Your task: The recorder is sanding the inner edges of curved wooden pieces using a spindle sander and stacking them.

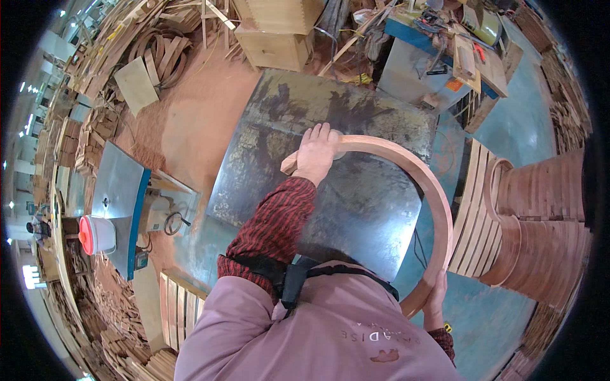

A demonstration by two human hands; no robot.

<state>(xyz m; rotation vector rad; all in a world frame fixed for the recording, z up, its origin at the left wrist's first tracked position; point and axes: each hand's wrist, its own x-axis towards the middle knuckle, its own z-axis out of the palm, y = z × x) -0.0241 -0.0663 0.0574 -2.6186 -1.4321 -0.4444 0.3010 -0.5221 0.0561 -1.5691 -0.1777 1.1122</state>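
A curved wooden piece (438,197), bent like a large half ring, arcs over the right part of a dark metal table top (273,127). My left hand (318,152) grips it near its far left end, fingers laid together over the wood and pointing away from me. Beside that hand, a pale round part shows partly on the table; the rest of it is hidden. Close to my body on the right, my right hand (436,295) is closed around the near end of the curve, off the table's edge. My clothing partly covers that end.
Stacked curved wooden parts (540,216) stand close on the right. A cluttered workbench (426,70) is at the back right. On the left, a white bucket with a red lid (96,235) rests by a blue-edged metal table (121,197). Sawdust (203,120) covers the floor.
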